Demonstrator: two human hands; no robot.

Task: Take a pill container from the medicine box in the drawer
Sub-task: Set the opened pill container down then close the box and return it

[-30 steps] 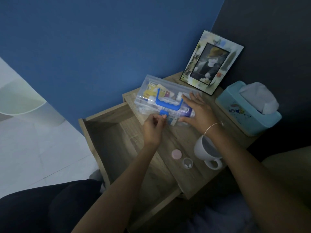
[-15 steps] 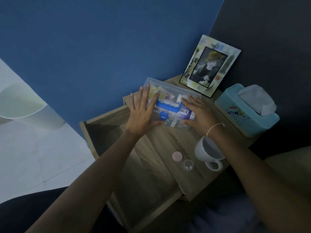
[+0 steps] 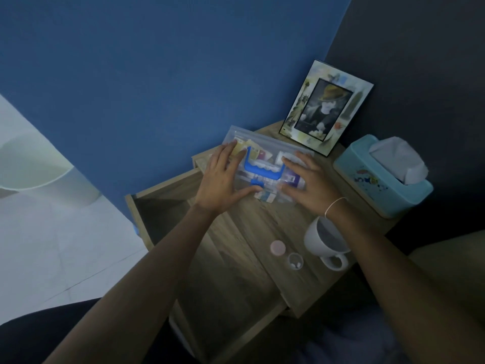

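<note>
A clear plastic medicine box (image 3: 273,149) with a blue handle and blue latch sits on the wooden nightstand top, lid down. My left hand (image 3: 223,179) lies spread over its left end, thumb along the front edge. My right hand (image 3: 309,183) lies spread over its right end. Both grip the box from either side. A small clear pill container (image 3: 295,261) with white pills stands uncapped near the front of the top, its pink cap (image 3: 277,247) just beside it. The drawer (image 3: 183,237) is pulled out to the left and looks bare inside.
A white mug (image 3: 326,241) stands under my right wrist. A teal tissue box (image 3: 380,177) is at the right. A framed photo (image 3: 325,111) leans on the dark wall behind. The blue wall is close behind the box. White floor lies to the left.
My left hand left the blue latch at the front and spread over the box's left end. My right hand stayed on the right end. The view shifted slightly.
</note>
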